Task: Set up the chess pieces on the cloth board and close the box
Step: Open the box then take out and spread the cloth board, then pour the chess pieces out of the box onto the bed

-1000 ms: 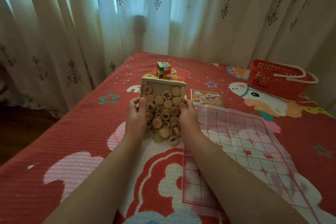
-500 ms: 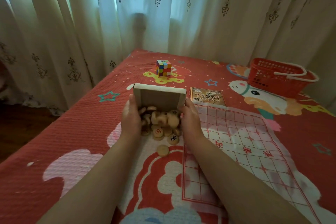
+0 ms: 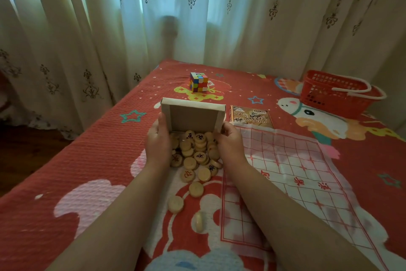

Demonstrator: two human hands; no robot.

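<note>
Left hand [image 3: 158, 141] and right hand [image 3: 229, 142], fingers [image 3: 162, 120] curled round the tilted box [image 3: 193, 114], empty the pieces [image 3: 195, 154] onto the bed [image 3: 98, 160] left of the board [image 3: 285, 167]; placing them likely follows.

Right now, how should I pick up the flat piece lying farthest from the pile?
Pinch the flat piece by opposite sides of its rim, coming straight down from above: it is a thick disc lying flat on the bedspread, with bare cloth all round it.

puzzle cube [image 3: 198, 82] far end of bedspread [image 3: 98, 160] | red basket [image 3: 336, 92] right | curtains [image 3: 219, 11]
</note>
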